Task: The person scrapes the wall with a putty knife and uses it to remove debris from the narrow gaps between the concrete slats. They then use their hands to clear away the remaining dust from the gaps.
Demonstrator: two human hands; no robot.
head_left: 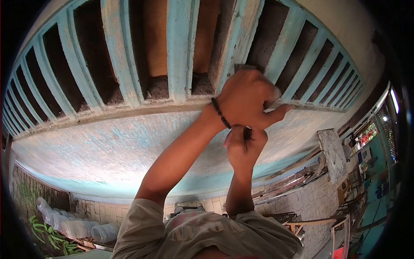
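Observation:
My left hand, with a black beaded bracelet at its wrist, is up against the light-blue slats near the sill. Its fingers are partly curled and the thumb sticks out to the right. A small dark flat piece shows past its knuckles; how it is held is hidden. Just below, my right hand is closed close to the left wrist, and a dark spot between its fingers is too small to name. The whitish-blue wall lies beneath the slats.
Stacked clear plastic containers and green plants are at lower left. On the right stand a worn board, piled wood and a wooden frame above a tiled floor.

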